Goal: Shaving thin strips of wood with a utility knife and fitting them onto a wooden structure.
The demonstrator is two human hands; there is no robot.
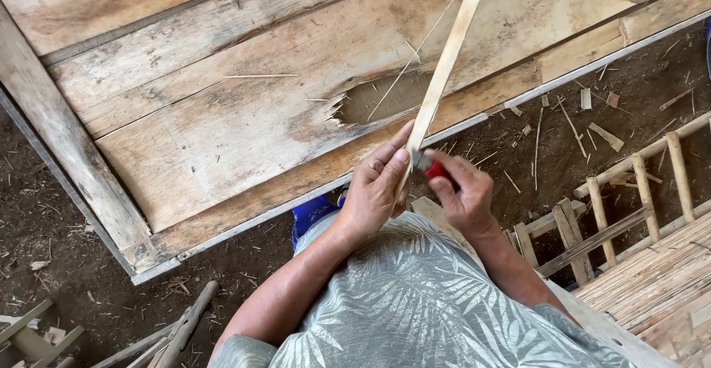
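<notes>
**Two hands work a bamboo strip with a red-handled knife**

We look down from head height at our own two hands, close together above our lap. Our left hand [376, 186] grasps the lower end of a long, pale bamboo strip [444, 64], fingers wrapped round it and the thumb laid along its edge. Our right hand [463, 190] is clenched round a small knife with a red handle [435, 168]; the blade is mostly hidden, but it appears to meet the strip just beside the left thumb.

The strip's long axis runs from the hands up and slightly to the right, away from our body, and leaves the top of the view. The left hand is the one on the strip; the right hand sits just beside it, to the right.

Under the strip lies a platform of weathered wooden planks [222, 116], with a splintered hole [385, 98] in one plank near the strip. Thin slivers lie scattered across the boards. To the right, on dark earth [629, 79] strewn with bamboo offcuts, stands a bamboo frame of rungs and slats [637, 212]. Our patterned grey-green shirt [415, 301] fills the bottom of the view. Nothing stands between the hands and the strip.
</notes>
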